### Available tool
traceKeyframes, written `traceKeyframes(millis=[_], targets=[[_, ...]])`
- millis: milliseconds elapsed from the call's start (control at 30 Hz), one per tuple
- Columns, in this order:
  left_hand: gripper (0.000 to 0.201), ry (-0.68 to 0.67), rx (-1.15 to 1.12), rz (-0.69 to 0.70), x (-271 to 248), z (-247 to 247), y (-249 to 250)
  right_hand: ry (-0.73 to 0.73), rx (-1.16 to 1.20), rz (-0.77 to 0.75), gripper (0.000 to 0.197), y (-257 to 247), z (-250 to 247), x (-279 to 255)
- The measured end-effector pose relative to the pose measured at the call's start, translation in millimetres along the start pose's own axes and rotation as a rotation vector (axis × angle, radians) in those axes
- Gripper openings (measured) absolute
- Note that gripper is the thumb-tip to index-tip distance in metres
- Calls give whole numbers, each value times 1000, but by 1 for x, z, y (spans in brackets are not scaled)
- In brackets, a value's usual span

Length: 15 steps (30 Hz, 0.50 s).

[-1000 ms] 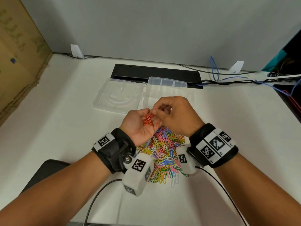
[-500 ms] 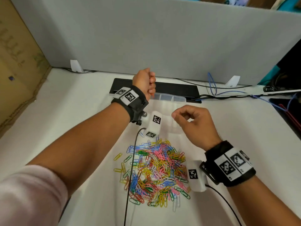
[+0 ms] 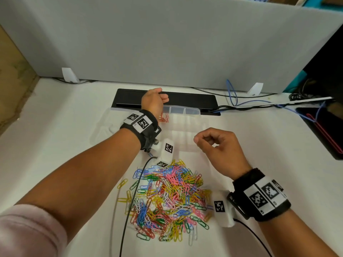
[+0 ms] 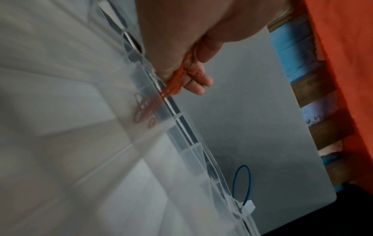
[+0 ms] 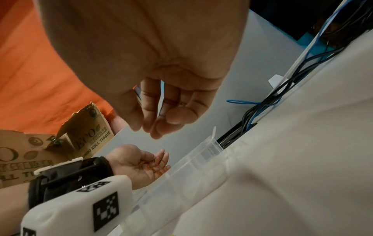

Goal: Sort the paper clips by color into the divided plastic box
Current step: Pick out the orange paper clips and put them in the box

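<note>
A heap of mixed-colour paper clips point(image 3: 167, 199) lies on the white table in front of me. Beyond it stands the clear divided plastic box point(image 3: 185, 110), lid folded out to the left. My left hand point(image 3: 163, 98) hovers over the box's far-left compartment, palm tilted and fingers relaxed. In the left wrist view orange clips point(image 4: 177, 81) slide off my fingers, and a few orange clips point(image 4: 143, 110) lie in that compartment. The right wrist view shows the same open palm point(image 5: 141, 162). My right hand point(image 3: 199, 140) hangs over the box's near side, loosely curled and holding nothing.
A black cable tray point(image 3: 185, 99) and loose cables point(image 3: 241, 106) run behind the box, under a grey partition point(image 3: 167, 43). Cardboard point(image 3: 11, 80) stands at the far left. The left wrist camera's black cable point(image 3: 130, 201) trails across the pile's left side.
My left hand carried the orange clips from above the pile to the box's far-left compartment and went from a fist to an open palm. The right hand let go and drew back.
</note>
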<state>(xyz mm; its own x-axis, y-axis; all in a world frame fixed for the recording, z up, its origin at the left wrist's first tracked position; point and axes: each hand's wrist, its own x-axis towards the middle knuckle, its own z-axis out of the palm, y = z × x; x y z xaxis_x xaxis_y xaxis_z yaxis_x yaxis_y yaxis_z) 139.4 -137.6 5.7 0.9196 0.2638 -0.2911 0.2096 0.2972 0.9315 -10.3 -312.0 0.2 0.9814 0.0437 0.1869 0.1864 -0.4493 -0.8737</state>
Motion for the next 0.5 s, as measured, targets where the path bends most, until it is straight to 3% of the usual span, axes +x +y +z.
traceKeyframes(millis=[200, 500], targets=[[36, -100, -4, 27, -7, -5, 0, -3, 17, 20, 14, 3, 2, -6], [37, -191, -118, -88, -24, -7, 10, 3, 13, 13, 16, 6, -5, -12]])
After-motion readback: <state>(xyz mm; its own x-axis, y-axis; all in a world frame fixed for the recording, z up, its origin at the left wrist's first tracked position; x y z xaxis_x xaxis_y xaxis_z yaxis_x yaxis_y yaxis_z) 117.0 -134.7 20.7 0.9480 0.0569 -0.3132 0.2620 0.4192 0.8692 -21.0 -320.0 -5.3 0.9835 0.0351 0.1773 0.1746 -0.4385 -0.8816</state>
